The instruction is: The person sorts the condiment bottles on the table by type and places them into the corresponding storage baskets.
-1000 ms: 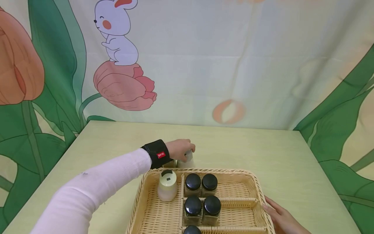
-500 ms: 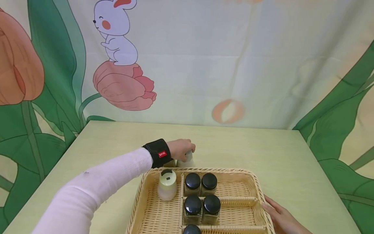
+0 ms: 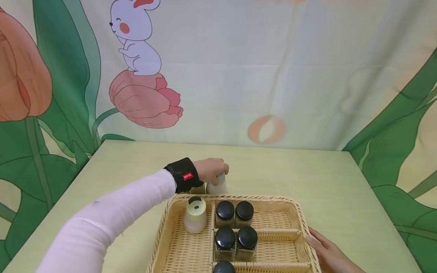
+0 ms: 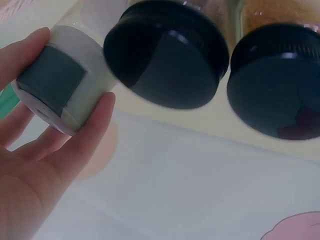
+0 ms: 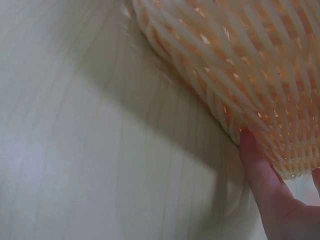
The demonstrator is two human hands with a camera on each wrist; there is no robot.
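Just behind the wicker basket [image 3: 300, 212], a white jar [image 3: 218, 184] stands on the tabletop [image 3: 307, 178], the left hand [image 3: 212, 169] gripping its cap with fingers [image 4: 92, 130] curled round it. Beside it stands a dark-lidded jar [image 4: 165, 52]. Another white jar [image 3: 195, 215] and black-lidded jars [image 3: 225, 214] fill the basket. The right hand [image 3: 329, 254] rests flat against the basket's side, fingers [image 5: 257, 165] straight.

We're looking at a staged recording setup, prob. not a real home: cartoon rabbit-and-tulip backdrop [image 3: 218, 72] hung w/ creases behind a plain pale table [image 3: 290, 170], no other furniture.
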